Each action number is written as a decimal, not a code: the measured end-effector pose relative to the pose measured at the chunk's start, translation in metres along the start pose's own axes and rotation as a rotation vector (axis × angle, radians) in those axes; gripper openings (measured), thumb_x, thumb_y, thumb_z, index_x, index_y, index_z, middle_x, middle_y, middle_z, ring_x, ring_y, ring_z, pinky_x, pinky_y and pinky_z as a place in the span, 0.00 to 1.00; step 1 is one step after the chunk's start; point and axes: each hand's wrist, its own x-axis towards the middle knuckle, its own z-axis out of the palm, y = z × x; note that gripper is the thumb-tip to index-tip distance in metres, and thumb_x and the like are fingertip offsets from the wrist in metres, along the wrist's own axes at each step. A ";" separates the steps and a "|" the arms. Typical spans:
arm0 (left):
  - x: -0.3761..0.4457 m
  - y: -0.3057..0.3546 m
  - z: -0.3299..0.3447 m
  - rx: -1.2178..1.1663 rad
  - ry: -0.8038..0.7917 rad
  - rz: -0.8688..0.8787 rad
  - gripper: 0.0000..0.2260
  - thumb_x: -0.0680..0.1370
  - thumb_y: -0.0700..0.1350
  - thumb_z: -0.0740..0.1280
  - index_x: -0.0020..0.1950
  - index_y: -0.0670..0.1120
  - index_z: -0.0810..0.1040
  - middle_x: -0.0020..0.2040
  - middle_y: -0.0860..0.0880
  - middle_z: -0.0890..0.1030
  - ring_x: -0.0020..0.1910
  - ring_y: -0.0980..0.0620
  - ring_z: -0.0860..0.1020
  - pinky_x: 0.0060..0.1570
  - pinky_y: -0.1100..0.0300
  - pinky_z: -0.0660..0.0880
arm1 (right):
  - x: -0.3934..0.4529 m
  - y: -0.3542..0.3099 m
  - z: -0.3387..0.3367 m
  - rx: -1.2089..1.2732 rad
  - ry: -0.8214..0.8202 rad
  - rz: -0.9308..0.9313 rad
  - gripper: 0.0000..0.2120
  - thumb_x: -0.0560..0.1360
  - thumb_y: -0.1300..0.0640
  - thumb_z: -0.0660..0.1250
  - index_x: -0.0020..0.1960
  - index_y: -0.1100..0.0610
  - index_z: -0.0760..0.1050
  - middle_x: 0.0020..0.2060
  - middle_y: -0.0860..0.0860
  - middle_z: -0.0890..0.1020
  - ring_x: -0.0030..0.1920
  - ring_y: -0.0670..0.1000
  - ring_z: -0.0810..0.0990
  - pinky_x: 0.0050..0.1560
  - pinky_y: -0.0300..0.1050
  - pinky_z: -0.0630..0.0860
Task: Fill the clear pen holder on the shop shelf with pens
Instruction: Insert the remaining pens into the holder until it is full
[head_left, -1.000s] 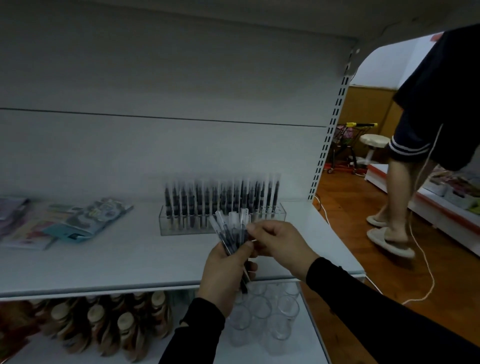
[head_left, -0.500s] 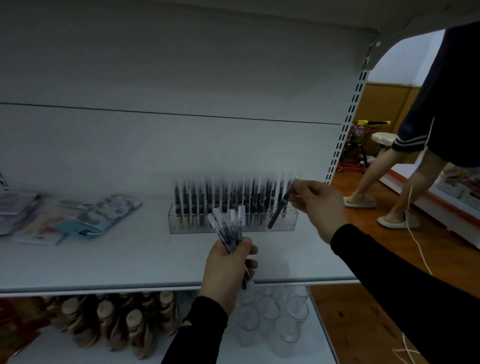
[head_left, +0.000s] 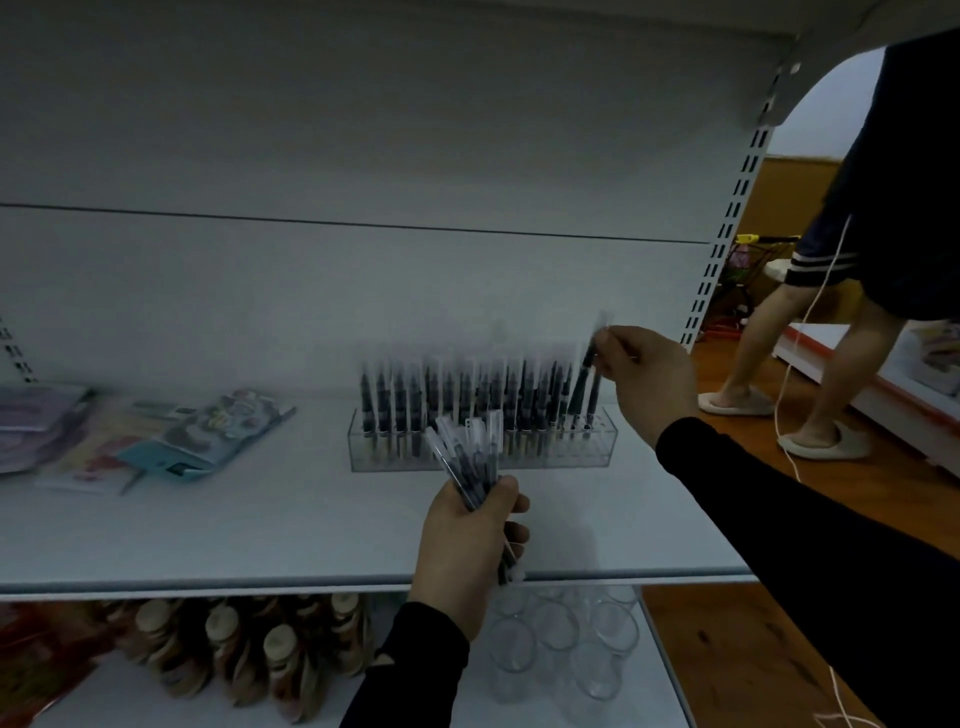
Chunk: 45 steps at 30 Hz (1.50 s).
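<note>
While the right hand (head_left: 641, 376) pinched one pen (head_left: 584, 382) over the right end of the single clear holder (head_left: 483, 451), the left hand (head_left: 467, 540) gripped a bundle (head_left: 470, 457) of several. Dozens of pens filled the holder on the shelf (head_left: 260, 519).

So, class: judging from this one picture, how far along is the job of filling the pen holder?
Mostly done: the clear pen holder already stands packed with pens along nearly its whole length. In hand: the right hand pinches one pen over the holder's right end. Left: the bundle of pens gripped by the left hand.
</note>
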 end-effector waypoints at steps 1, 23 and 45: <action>0.000 0.000 0.000 0.004 -0.001 -0.002 0.05 0.79 0.43 0.65 0.48 0.41 0.75 0.41 0.46 0.81 0.29 0.52 0.74 0.28 0.60 0.73 | 0.001 -0.001 0.001 -0.004 -0.002 0.003 0.14 0.80 0.49 0.63 0.50 0.57 0.82 0.41 0.51 0.85 0.44 0.51 0.83 0.50 0.47 0.77; 0.004 -0.006 0.000 0.071 -0.023 0.005 0.05 0.78 0.42 0.67 0.47 0.41 0.76 0.37 0.47 0.80 0.26 0.54 0.73 0.28 0.59 0.70 | -0.033 0.017 0.006 -0.118 -0.096 0.095 0.15 0.79 0.47 0.64 0.51 0.57 0.82 0.40 0.49 0.84 0.39 0.45 0.80 0.41 0.29 0.71; -0.017 -0.015 0.013 0.239 -0.094 0.059 0.06 0.77 0.44 0.68 0.46 0.42 0.76 0.36 0.46 0.79 0.28 0.50 0.73 0.28 0.59 0.68 | -0.105 -0.028 -0.015 0.370 -0.340 0.329 0.11 0.78 0.55 0.67 0.42 0.61 0.82 0.37 0.56 0.84 0.39 0.51 0.85 0.40 0.37 0.80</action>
